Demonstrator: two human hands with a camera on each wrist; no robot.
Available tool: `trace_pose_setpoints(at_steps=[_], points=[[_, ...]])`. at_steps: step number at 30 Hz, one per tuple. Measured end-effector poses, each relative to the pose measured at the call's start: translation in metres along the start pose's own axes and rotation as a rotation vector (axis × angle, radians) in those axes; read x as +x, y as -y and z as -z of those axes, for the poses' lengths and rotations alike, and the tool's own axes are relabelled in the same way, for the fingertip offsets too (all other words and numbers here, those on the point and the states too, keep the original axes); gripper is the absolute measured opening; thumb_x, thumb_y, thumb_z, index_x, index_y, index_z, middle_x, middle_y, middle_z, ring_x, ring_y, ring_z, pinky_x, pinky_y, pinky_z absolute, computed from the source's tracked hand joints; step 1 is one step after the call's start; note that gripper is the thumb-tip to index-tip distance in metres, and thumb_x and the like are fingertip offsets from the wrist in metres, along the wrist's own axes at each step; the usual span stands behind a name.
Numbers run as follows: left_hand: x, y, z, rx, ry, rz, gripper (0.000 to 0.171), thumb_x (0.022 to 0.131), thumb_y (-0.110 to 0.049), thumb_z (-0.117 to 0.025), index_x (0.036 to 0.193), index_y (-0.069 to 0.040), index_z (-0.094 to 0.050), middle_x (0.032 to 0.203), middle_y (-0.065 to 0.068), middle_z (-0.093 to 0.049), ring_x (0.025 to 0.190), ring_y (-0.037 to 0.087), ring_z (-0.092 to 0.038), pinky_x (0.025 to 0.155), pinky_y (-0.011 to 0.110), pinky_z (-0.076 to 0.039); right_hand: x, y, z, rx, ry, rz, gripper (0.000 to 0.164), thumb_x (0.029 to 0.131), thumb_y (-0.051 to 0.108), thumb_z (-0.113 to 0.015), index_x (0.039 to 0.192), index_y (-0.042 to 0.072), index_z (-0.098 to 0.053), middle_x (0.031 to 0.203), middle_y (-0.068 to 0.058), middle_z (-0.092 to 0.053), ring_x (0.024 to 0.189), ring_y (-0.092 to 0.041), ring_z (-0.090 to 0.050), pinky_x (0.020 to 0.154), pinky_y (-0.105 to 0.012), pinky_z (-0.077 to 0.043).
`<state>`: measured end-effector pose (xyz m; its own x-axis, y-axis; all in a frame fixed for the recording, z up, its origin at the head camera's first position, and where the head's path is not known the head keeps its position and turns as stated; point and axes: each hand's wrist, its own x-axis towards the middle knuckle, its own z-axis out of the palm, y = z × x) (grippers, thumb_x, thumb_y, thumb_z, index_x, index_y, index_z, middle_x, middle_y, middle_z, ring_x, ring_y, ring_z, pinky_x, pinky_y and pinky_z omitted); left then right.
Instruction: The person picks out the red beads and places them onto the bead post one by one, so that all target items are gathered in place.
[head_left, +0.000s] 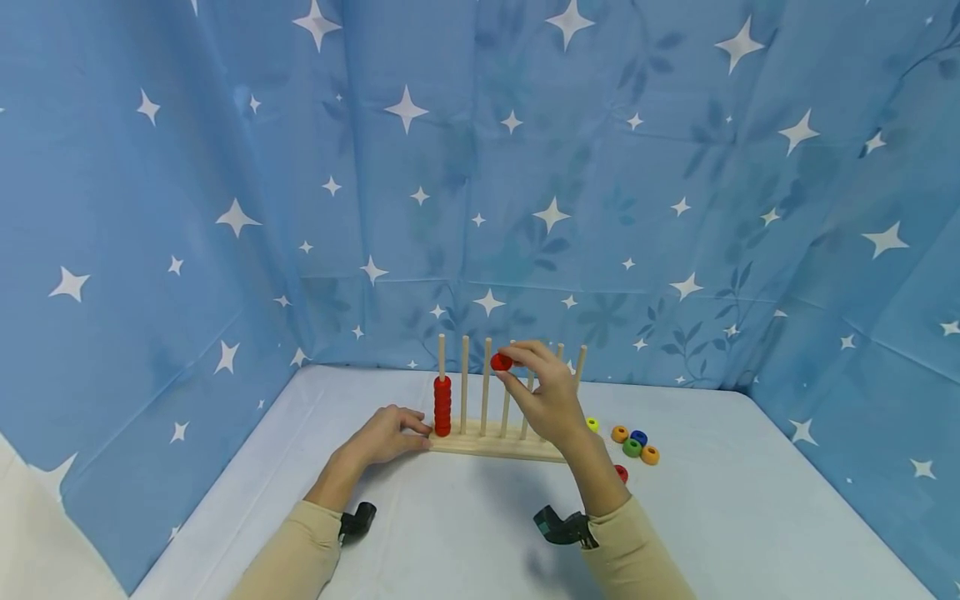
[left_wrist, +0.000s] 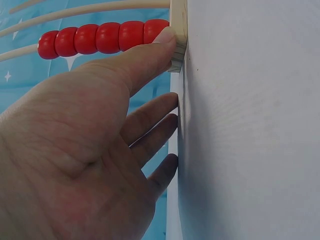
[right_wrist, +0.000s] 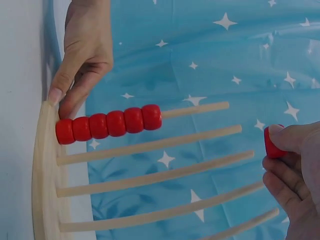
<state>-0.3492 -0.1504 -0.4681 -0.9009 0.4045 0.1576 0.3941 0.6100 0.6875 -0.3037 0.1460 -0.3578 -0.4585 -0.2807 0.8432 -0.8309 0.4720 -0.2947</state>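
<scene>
My right hand (head_left: 553, 398) pinches a red bead (head_left: 500, 362) between thumb and fingers, level with the upper ends of the pegs. In the right wrist view this bead (right_wrist: 273, 145) is apart from every peg tip. My left hand (head_left: 384, 437) grips the left end of a wooden bead rack's base (head_left: 487, 447), its thumb (left_wrist: 155, 47) against the edge. Several red beads (head_left: 442, 407) are stacked on the leftmost peg, whose upper part (right_wrist: 200, 108) shows bare. The second peg (head_left: 464, 383) and third peg (head_left: 485, 392) carry no beads. My right hand partly hides the pegs farther right.
Right of the rack lie loose beads on the white table (head_left: 450, 533): orange (head_left: 619, 434), blue (head_left: 639, 437), green (head_left: 632, 448) and another orange (head_left: 650, 455). A yellow bead (head_left: 592, 425) and a red one (head_left: 621, 473) sit by my right forearm. A blue starry curtain (head_left: 480, 167) surrounds the table's back and sides.
</scene>
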Motion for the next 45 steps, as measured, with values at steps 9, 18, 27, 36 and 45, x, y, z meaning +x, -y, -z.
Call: trace_pose_setpoints(at_steps=[9, 18, 27, 36, 45], points=[[0.001, 0.000, -0.001, -0.003, -0.002, 0.015, 0.019, 0.088, -0.020, -0.084, 0.106, -0.014, -0.085, 0.136, 0.018, -0.069, 0.135, 0.040, -0.058, 0.114, 0.061, -0.043, 0.002, 0.006, -0.012, 0.019, 0.038, 0.010, 0.030, 0.093, 0.006, -0.078, 0.123, 0.004, -0.074, 0.117, -0.007, -0.071, 0.105, -0.022, -0.070, 0.088, -0.040, -0.062], [0.001, -0.002, -0.001, 0.003, -0.005, 0.028, 0.019, 0.088, -0.020, -0.084, 0.106, -0.014, -0.085, 0.136, 0.017, -0.069, 0.135, 0.040, -0.058, 0.114, 0.061, -0.042, 0.013, 0.009, -0.017, -0.020, 0.039, 0.061, 0.031, 0.092, 0.005, -0.078, 0.123, 0.004, -0.074, 0.120, -0.010, -0.070, 0.108, -0.025, -0.071, 0.087, -0.040, -0.063], [0.002, -0.002, -0.002, -0.005, -0.006, 0.055, 0.018, 0.087, -0.019, -0.085, 0.105, -0.015, -0.085, 0.134, 0.015, -0.070, 0.135, 0.039, -0.058, 0.115, 0.060, -0.042, 0.026, 0.018, -0.020, -0.040, 0.057, 0.060, 0.029, 0.093, 0.006, -0.078, 0.121, 0.002, -0.075, 0.114, -0.008, -0.070, 0.102, -0.021, -0.070, 0.084, -0.035, -0.062], [0.002, -0.001, -0.002, -0.025, -0.003, 0.062, 0.018, 0.088, -0.017, -0.084, 0.106, -0.014, -0.085, 0.135, 0.016, -0.070, 0.134, 0.038, -0.060, 0.115, 0.062, -0.042, 0.037, 0.024, -0.024, -0.055, 0.062, 0.054, 0.026, 0.096, 0.010, -0.076, 0.120, 0.001, -0.074, 0.114, -0.008, -0.071, 0.102, -0.021, -0.072, 0.086, -0.035, -0.062], [0.002, -0.001, -0.003, -0.022, -0.016, 0.088, 0.018, 0.086, -0.019, -0.086, 0.105, -0.016, -0.085, 0.134, 0.014, -0.071, 0.134, 0.039, -0.059, 0.114, 0.062, -0.042, 0.048, 0.025, -0.029, -0.070, 0.050, 0.087, 0.022, 0.096, 0.007, -0.075, 0.117, 0.001, -0.075, 0.113, -0.010, -0.071, 0.102, -0.022, -0.071, 0.090, -0.033, -0.061]])
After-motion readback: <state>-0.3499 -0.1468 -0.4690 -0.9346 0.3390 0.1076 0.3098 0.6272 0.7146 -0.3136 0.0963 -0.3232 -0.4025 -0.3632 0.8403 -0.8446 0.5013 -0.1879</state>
